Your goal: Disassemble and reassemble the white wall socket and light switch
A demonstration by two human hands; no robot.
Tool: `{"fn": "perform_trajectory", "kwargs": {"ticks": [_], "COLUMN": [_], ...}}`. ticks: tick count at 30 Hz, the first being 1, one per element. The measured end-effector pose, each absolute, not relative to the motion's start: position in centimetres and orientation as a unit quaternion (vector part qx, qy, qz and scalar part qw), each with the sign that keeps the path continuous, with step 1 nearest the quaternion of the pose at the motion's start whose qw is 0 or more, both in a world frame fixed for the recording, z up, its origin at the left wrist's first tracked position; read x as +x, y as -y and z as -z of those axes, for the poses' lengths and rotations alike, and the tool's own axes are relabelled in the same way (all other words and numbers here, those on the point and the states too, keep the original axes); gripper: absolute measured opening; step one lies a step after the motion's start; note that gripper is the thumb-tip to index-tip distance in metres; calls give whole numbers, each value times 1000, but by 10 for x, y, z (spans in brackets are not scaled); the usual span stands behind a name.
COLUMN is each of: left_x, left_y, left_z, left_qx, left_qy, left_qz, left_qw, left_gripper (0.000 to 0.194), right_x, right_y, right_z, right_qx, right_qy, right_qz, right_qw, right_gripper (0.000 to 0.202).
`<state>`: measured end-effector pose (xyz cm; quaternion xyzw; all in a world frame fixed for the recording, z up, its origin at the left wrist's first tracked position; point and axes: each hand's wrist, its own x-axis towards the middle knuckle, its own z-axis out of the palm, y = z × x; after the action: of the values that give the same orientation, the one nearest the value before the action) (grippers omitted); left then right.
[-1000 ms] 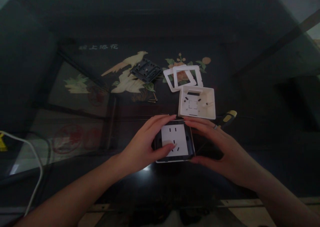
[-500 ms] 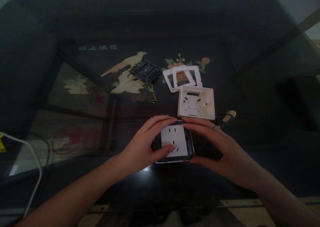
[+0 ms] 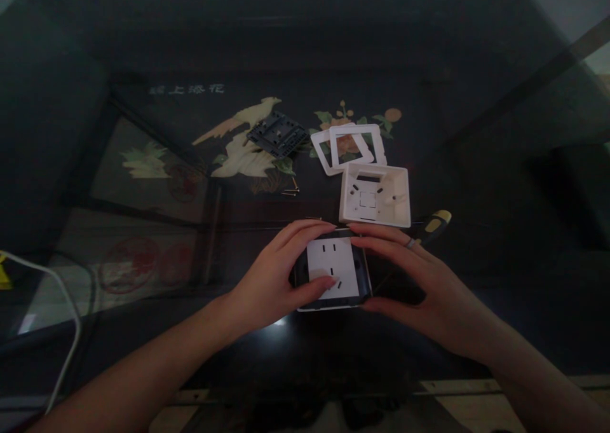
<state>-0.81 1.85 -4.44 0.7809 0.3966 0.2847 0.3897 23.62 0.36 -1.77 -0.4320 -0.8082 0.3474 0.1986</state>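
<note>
Near the front of the dark glossy table, a wall socket (image 3: pixel 343 264) lies face up, with a white slotted centre and a dark surround. My left hand (image 3: pixel 274 274) grips its left side, thumb resting on the white face and fingers over the far edge. On the other side, my right hand (image 3: pixel 419 274) curls round the right edge, fingertips at the top and thumb at the lower corner. A white mounting box (image 3: pixel 375 196) stands open side up just beyond the socket. Behind that box, two white frames (image 3: pixel 355 128) overlap.
A dark plastic backing plate (image 3: pixel 277 134) lies at the back left, with several screws (image 3: pixel 291 191) in front of it. Beside my right hand lies a screwdriver (image 3: pixel 434 224) with a yellow and black handle. A white cable (image 3: pixel 71 306) runs along the left side.
Both hands keep the same hold on the socket. Almost nothing has moved, apart from a very slight shift of the whole view.
</note>
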Motion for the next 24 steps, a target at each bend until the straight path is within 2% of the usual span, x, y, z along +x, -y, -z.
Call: {"fn": "perform_trajectory", "kwargs": {"ticks": [24], "left_x": [-6], "left_y": [-17], "left_z": [44], "left_qx": [781], "left_qy": [-392], "left_qz": [-299], "left_qw": [385], "left_gripper": [50], "right_x": [236], "right_y": [-4], "right_z": [17], "right_qx": [-430], "right_qy": [818], "right_qz": [-333], "right_qw": [187], "right_gripper": [60]}}
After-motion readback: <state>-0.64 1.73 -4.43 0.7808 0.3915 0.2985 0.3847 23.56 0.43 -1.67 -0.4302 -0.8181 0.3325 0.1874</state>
